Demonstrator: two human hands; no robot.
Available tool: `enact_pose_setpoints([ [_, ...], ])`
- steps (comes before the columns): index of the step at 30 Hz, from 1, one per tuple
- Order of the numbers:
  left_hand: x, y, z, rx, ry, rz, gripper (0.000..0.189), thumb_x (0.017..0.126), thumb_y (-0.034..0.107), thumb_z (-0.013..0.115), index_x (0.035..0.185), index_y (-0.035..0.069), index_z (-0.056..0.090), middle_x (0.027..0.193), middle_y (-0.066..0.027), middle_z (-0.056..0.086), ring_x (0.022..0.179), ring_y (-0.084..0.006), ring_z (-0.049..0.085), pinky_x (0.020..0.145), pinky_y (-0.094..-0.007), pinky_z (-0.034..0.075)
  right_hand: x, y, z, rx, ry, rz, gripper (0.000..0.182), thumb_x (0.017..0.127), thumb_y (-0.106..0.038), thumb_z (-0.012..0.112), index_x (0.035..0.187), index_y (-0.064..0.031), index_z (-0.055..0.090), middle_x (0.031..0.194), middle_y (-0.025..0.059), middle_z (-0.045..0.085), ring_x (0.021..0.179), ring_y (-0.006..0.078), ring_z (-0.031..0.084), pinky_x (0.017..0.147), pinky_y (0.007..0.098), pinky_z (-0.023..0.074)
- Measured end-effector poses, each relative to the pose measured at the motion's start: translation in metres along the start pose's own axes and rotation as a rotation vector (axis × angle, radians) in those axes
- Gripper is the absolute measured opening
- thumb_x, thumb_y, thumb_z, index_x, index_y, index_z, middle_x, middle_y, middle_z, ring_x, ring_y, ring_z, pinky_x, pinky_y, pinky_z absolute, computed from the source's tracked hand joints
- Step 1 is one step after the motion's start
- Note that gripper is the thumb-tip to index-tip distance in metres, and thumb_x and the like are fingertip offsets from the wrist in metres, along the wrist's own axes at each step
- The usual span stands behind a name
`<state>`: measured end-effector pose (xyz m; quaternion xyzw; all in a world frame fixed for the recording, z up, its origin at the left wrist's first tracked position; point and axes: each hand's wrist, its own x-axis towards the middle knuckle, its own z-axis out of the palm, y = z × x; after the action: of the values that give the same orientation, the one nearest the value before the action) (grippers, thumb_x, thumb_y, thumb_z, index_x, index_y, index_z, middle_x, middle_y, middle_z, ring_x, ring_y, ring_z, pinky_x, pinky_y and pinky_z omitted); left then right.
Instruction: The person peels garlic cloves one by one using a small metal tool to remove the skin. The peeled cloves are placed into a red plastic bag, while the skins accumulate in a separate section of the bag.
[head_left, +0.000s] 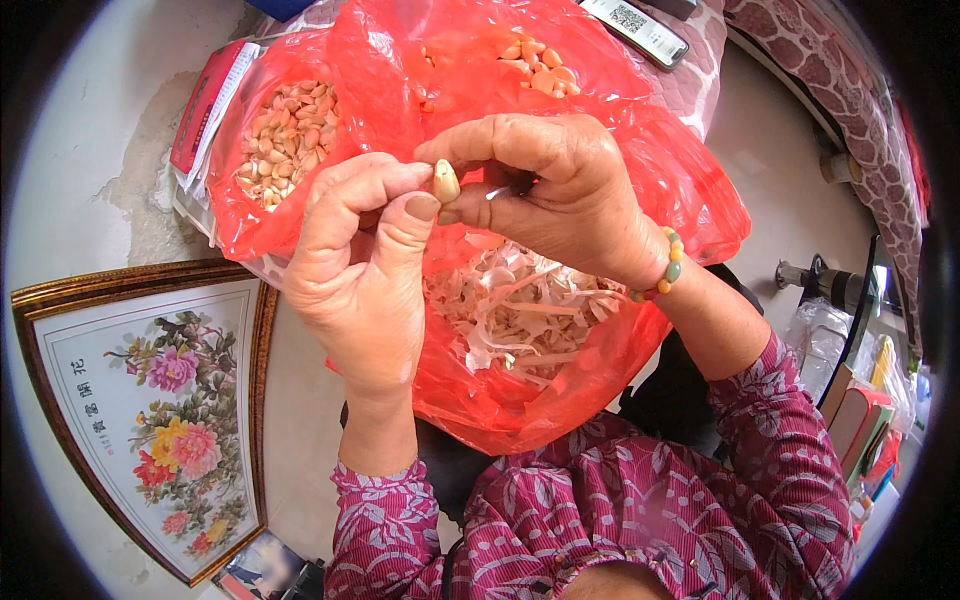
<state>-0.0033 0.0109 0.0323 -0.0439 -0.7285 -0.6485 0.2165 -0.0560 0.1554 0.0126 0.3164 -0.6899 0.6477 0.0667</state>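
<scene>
A pale garlic clove (445, 182) is held up over the red plastic bags, its skin partly on. My left hand (364, 262) pinches it from the left between thumb and forefinger. From the right, my right hand (559, 191) has its thumb and forefinger tips around the same clove. A small shiny object (498, 193) shows inside the right hand's curl; I cannot tell what it is. Below the hands, an open red plastic bag (517, 420) on my lap holds papery garlic skins (525, 307). Smooth peeled cloves (544, 71) lie in red plastic farther back.
At left, another red bag (225, 217) holds unpeeled garlic cloves (289, 139), beside a red booklet (214, 94) with papers. A phone (637, 30) rests on a patterned quilted cover (694, 71). A framed flower painting (262, 420) stands at lower left. Books (862, 427) are at right.
</scene>
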Motion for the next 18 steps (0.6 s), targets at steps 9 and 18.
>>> enact_pose_setpoints([
  [9,0.0003,-0.0012,0.0019,0.152,-0.009,0.066,0.014,0.078,-0.008,0.065,0.091,-0.003,0.063,0.093,-0.009,0.061,0.081,-0.0122,0.058,0.069,-0.0227,0.049,0.0034,0.004,-0.0018,-0.231,0.045,-0.249,0.021,0.07,-0.001,0.072,0.09,-0.0044,0.064,0.078,0.0085,0.062,0.066,0.0247,0.064,0.055,0.0305,0.0513],
  [18,0.0044,-0.0035,-0.0005,0.239,-0.034,0.154,0.015,0.074,-0.014,0.063,0.083,-0.002,0.062,0.085,-0.0085,0.063,0.073,-0.0116,0.058,0.064,-0.0225,0.048,0.0014,0.0098,-0.0026,-0.397,0.034,-0.344,0.017,0.075,-0.011,0.069,0.089,-0.0053,0.062,0.075,0.008,0.06,0.065,0.0268,0.063,0.054,0.0332,0.0504],
])
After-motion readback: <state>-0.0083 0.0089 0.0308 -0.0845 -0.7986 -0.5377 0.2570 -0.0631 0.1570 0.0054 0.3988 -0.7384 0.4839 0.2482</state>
